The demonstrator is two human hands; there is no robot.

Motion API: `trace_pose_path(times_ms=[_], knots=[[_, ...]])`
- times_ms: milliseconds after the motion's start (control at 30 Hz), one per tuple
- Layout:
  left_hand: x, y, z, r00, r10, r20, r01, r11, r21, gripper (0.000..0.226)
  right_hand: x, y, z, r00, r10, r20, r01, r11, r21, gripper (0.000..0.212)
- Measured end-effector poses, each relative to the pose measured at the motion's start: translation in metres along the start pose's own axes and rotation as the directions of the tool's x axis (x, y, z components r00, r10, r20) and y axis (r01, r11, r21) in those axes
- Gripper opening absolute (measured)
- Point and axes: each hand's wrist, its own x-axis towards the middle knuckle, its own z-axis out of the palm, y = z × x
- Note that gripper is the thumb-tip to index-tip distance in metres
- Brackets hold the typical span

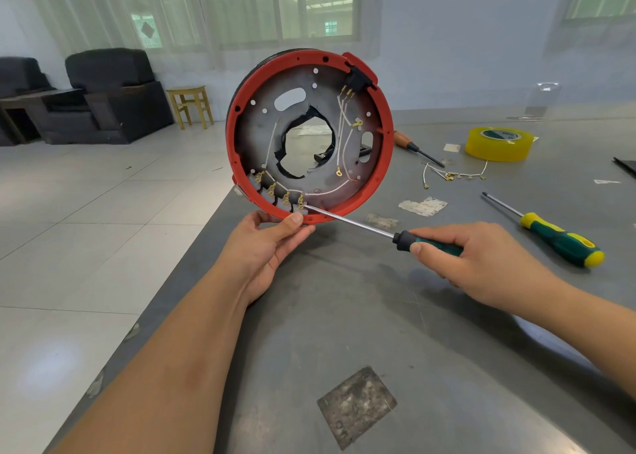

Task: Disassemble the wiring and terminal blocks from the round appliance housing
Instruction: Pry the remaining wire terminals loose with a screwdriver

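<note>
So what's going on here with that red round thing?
A person is taking apart a round red housing. The left hand holds it upright by its lower rim on the grey table. The right hand grips a screwdriver, its tip at the rightmost terminal. White wires are still attached.

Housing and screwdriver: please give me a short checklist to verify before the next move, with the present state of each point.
1. Left hand holds housing rim: ok.
2. Housing upright, inside facing the camera: ok.
3. Right hand grips screwdriver: ok.
4. Tip at the rightmost terminal: ok.
5. Tip seated in a screw: cannot tell.
6. White wires removed from terminals: not ok.
</note>
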Motion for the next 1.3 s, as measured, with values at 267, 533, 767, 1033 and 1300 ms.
trace_pose_path(times_ms=[267, 533, 767, 1033, 1300], knots=[[0.0008, -0.0004, 0.0014, 1.000, 0.006, -0.022, -0.006, 1.000, 0.003, 0.036, -0.0033, -0.0012, 0.0048, 0.994, -0.043, -0.096, 0.031, 0.992, -0.122, 0.040], [0.0011, 0.0004, 0.0000, 1.000, -0.005, -0.026, 0.005, 1.000, -0.014, 0.043, -0.0061, -0.0014, 0.0036, 0.986, -0.126, -0.106, 0.093, 0.957, -0.276, 0.051], [0.0016, 0.0006, -0.0004, 1.000, -0.001, -0.029, 0.000, 1.000, -0.027, 0.044, -0.0084, -0.0079, 0.0051, 0.980, -0.175, -0.090, 0.129, 0.918, -0.375, 0.052], [0.0006, 0.0011, -0.0003, 1.000, 0.005, -0.022, -0.005, 1.000, -0.025, 0.044, -0.0091, -0.0077, 0.0068, 0.971, -0.220, -0.092, 0.164, 0.896, -0.412, 0.060], [0.0003, 0.0011, -0.0005, 1.000, 0.010, -0.015, -0.010, 1.000, -0.027, 0.043, -0.0091, -0.0056, 0.0077, 0.914, -0.383, -0.133, 0.261, 0.807, -0.530, 0.050]])
